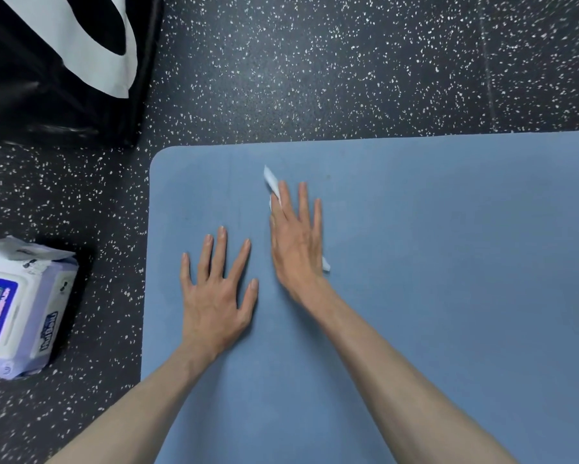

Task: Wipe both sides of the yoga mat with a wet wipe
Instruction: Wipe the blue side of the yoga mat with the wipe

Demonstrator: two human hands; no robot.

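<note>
Kneeling over the floor [315, 78], the person is in the middle of the wiping step, working the upper face of the mat near its left end.

Furthest left, a pack of wet wipes [20, 306] sits on the speckled floor, just off the mat's left edge, with a black and white bag [57, 61] beyond it toward the far left corner of the view. Neither crowds the mat.

The left hand [216, 296] lies flat with fingers spread and straight, pressing the blue yoga mat [448, 262] down close to its left edge; it holds nothing and looks to be there as a brace. Just beside it, the right hand [296, 242] is also flat, fingers straight and close together, pressing the wet wipe [272, 182] onto the mat. The wipe shows only as a white tip past the fingertips and a small corner at the heel of the palm; the rest is hidden under the hand.

By my reckoning only this side is being done, and the underside is not yet reached. The next stroke calls for steady downward pressure so the wipe does not bunch or slip out, and for the bracing hand to keep the mat from creeping.

To the right the mat runs on out of view, open and bare, so there is plenty of room to sweep that way. The far edge and rounded far-left corner are near, so strokes there must stop short of the gritty floor.
</note>
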